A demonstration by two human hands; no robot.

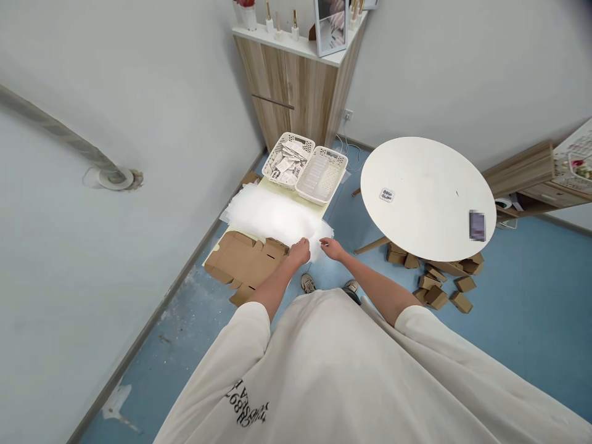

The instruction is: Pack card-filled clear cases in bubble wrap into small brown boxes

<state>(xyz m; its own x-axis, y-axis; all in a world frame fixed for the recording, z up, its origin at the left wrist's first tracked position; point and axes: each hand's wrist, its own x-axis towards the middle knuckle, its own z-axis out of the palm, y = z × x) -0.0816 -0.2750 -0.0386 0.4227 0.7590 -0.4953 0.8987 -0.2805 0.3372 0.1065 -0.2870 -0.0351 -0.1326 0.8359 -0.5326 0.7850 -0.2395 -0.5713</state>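
Note:
A stack of thin white packing sheets (266,209) lies across a low, pale yellow table, with one end reaching between my hands. My left hand (301,250) is closed in a pinch at the near edge of a packing sheet. Just to its right, my right hand (331,248) has its fingers pinched at the sheet's right corner; the exact grip is too small to see well. Left of my left hand, a flat, unfolded brown cardboard box (243,259) rests on the table's near end.
Behind the sheets stand a white basket of printed packets (267,165) and a basket holding clear plastic pieces (330,188). A round white table (425,191) at right bears a small card (387,195) and a blurred device (477,226). Small brown boxes (435,297) lie beneath.

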